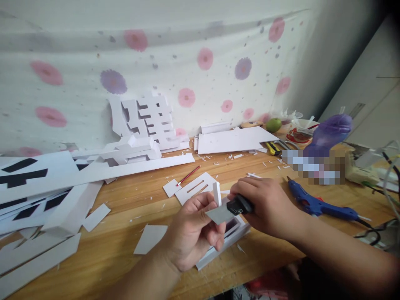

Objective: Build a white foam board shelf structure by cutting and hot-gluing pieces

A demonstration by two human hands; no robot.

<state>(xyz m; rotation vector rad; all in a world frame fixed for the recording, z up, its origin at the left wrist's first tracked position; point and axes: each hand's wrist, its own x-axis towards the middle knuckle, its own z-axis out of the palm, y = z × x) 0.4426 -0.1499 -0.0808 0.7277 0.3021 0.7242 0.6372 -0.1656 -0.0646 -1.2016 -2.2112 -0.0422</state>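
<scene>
My left hand (190,231) pinches a small white strip of foam board (216,193) that stands up between thumb and fingers. In my right hand (265,204) is a utility knife (240,204) with a black end, its wide blade (220,213) pointing left across the left thumb and the strip. Whether the edge touches the strip, I cannot tell. Beneath both hands lies a white box-like foam-board piece (225,246) with a cut-out, partly covered by the left hand. Behind the hands is a white card with slots (195,188).
A blue glue gun (318,204) lies at right, near a purple bottle (328,133) and a yellow cutter (273,148). A red pencil (188,175) rests mid-table. White cut-out characters (143,118) lean at the back; boards (62,212) pile up at left. Scraps litter the wooden table (118,246).
</scene>
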